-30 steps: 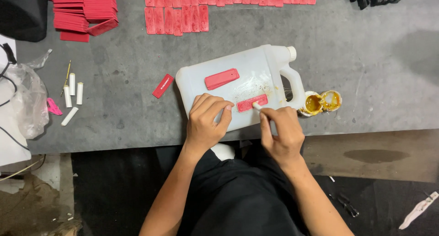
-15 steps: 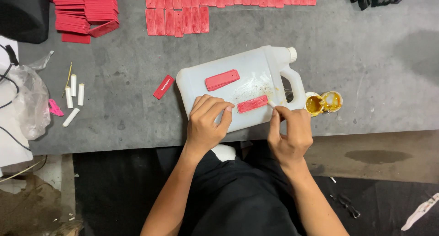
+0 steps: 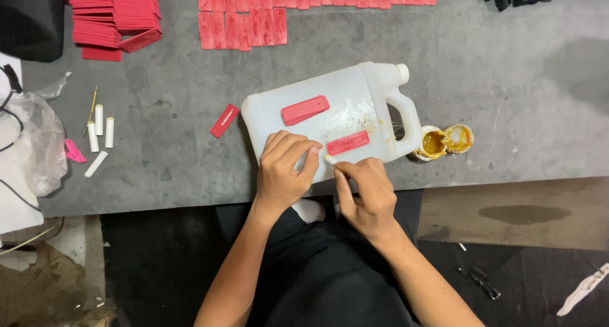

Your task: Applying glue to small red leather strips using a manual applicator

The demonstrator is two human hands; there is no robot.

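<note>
While the white plastic jug [image 3: 336,121] lies flat on its side on the grey table [image 3: 507,79], near the front edge, the left hand [image 3: 283,171] rests palm-down on its lower part, fingers curled and held close together, pressing the jug. The right hand [image 3: 365,194] sits just beside it at the table's edge, thumb and forefinger pinching a small white stick [image 3: 330,159] whose tip touches the jug beside the lower red strip [image 3: 347,143]. Two red strips lie on the jug's upper face: that one and a second red strip [image 3: 305,110] further up, tilted. One loose red strip [image 3: 224,121] lies on the table left of the jug. Two small open pots of yellow glue [image 3: 445,141] stand touching each other, just right of the jug's handle. Four white sticks [image 3: 100,133] lie at the left, near a clear plastic bag [image 3: 38,149]. A stack of red strips [image 3: 111,16] and flat rows of red strips [image 3: 304,3] occupy the far edge; their number cannot be counted.
</note>
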